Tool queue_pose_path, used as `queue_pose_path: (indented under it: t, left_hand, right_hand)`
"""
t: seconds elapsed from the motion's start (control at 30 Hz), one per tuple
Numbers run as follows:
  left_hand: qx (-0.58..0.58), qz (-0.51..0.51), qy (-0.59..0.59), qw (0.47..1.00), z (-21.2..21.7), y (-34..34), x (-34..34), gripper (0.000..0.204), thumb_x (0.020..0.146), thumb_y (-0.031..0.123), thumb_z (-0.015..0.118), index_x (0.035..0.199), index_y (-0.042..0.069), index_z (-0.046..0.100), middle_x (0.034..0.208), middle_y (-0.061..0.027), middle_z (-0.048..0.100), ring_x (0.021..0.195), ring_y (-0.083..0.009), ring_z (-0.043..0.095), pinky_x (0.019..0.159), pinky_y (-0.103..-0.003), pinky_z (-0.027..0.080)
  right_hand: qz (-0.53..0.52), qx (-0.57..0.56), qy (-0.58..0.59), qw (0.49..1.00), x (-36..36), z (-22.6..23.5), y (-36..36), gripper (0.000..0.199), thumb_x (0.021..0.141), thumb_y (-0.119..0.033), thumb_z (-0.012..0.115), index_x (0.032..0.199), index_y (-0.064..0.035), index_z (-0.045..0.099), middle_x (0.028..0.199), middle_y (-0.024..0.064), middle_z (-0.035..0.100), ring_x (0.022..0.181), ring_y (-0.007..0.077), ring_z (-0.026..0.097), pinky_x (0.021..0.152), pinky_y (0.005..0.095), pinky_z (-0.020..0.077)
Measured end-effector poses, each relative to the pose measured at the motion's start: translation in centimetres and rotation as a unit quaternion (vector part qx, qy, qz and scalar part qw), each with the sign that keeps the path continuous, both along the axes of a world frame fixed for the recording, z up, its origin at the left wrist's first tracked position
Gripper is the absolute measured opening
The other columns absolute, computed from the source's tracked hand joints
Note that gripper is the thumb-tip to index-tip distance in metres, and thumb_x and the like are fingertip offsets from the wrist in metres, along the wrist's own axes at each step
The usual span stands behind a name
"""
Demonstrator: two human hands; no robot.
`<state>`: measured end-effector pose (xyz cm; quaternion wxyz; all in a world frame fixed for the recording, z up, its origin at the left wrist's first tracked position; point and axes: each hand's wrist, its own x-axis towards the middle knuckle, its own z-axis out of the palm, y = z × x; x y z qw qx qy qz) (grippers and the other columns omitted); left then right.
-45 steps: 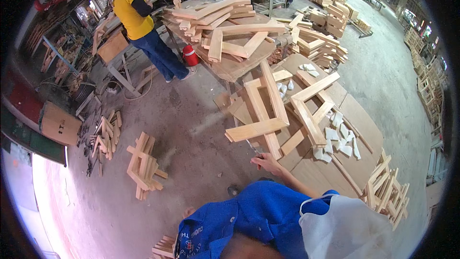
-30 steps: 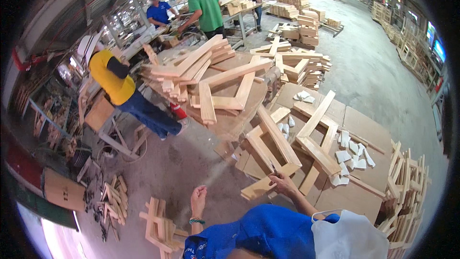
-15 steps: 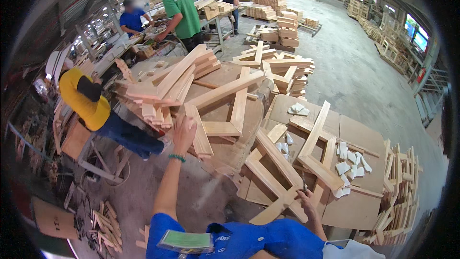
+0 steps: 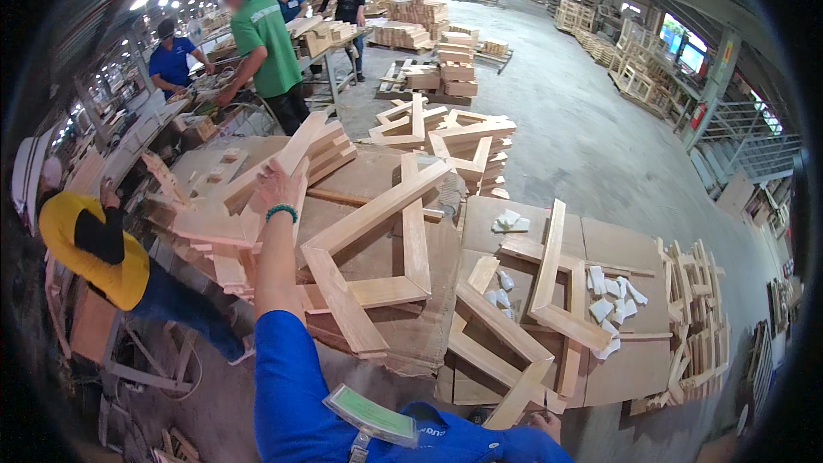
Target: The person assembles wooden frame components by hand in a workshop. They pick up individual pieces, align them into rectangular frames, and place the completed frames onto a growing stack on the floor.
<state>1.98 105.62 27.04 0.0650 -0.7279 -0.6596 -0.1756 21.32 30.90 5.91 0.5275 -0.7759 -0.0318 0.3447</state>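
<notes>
My left hand [image 4: 280, 185] is stretched out to the pile of pale wooden frame pieces [image 4: 330, 157] on the left, its fingers spread against a top piece. A green beaded band circles that wrist. My right hand [image 4: 546, 423] is low at the front, partly cut off by my sleeve, and its fingers close round a thin dark pen-like tool [image 4: 546, 399]; its exact kind is unclear. Beside it lies an angled wooden frame [image 4: 506, 326]. Between my hands, another joined wooden frame [image 4: 377, 206] rests on the cardboard-covered surface [image 4: 433, 279].
Right of centre lies another wooden frame [image 4: 553, 279], near white wrapped pieces [image 4: 604, 304]. Stacked frames [image 4: 694, 326] stand at far right, with more frames [image 4: 467, 141] beyond the table. A person in yellow [image 4: 94, 249] stands left; a person in green [image 4: 264, 47] works farther back.
My left hand has left the joined frame and reached farther to the pile. The right hand, still with the thin tool, is lower in view. The view has shifted.
</notes>
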Motion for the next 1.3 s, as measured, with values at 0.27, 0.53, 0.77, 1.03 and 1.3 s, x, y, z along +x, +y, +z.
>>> queue_pose_path:
  t: [0.27,0.53,0.77,1.03,1.3]
  left_hand:
    - [-0.014,0.032,0.045,0.998,1.2,2.6,-4.6,0.081,0.070,0.062,0.066,0.123,0.004,0.044,0.113,-0.0164,0.061,0.104,-0.0317,0.060,0.087,-0.048,0.044]
    - [0.116,-0.139,-0.037,0.983,9.2,-10.0,-2.6,0.061,0.081,0.054,0.061,0.113,0.005,0.046,0.091,-0.0200,0.064,0.086,-0.0359,0.063,0.073,-0.044,0.049]
    - [-0.068,-0.295,-0.658,0.689,16.6,-23.9,-1.2,0.075,0.085,0.072,0.037,0.110,0.003,0.051,0.084,-0.0089,0.058,0.076,-0.0236,0.056,0.074,-0.039,0.048]
    - [-0.282,-0.347,-0.809,0.380,6.9,-33.5,5.0,0.077,0.085,0.076,0.029,0.110,0.006,0.048,0.086,-0.0103,0.055,0.079,-0.0245,0.055,0.074,-0.043,0.049]
    - [-0.364,-0.289,-0.796,0.388,3.1,-40.0,12.1,0.070,0.088,0.070,0.032,0.109,0.005,0.048,0.088,-0.0089,0.052,0.080,-0.0216,0.051,0.076,-0.039,0.046]
  right_hand:
    - [-0.010,0.015,0.058,0.998,-2.3,-2.2,2.0,0.017,0.084,-0.014,0.063,0.093,0.0001,0.063,0.076,0.0069,0.065,0.064,0.0152,0.063,0.058,0.0277,0.0501]
    - [0.043,-0.001,-0.144,0.989,2.7,-2.5,1.0,0.017,0.088,-0.017,0.060,0.093,-0.0014,0.060,0.070,0.0031,0.058,0.059,0.0108,0.053,0.049,0.0267,0.0437]
    - [0.001,0.119,-0.085,0.989,8.0,9.5,8.4,0.018,0.095,-0.025,0.051,0.102,-0.0084,0.055,0.065,-0.0078,0.044,0.046,0.0006,0.035,0.039,0.0162,0.0262]
    - [0.282,0.272,-0.366,0.844,6.3,22.3,13.7,0.037,0.083,0.003,0.058,0.117,-0.0113,0.063,0.094,0.0102,0.063,0.086,0.0213,0.062,0.076,0.0300,0.0485]
    - [0.306,0.178,-0.490,0.796,6.1,20.1,11.0,0.032,0.079,-0.011,0.067,0.108,-0.0237,0.068,0.082,0.0033,0.062,0.072,0.0204,0.061,0.060,0.0334,0.0502]
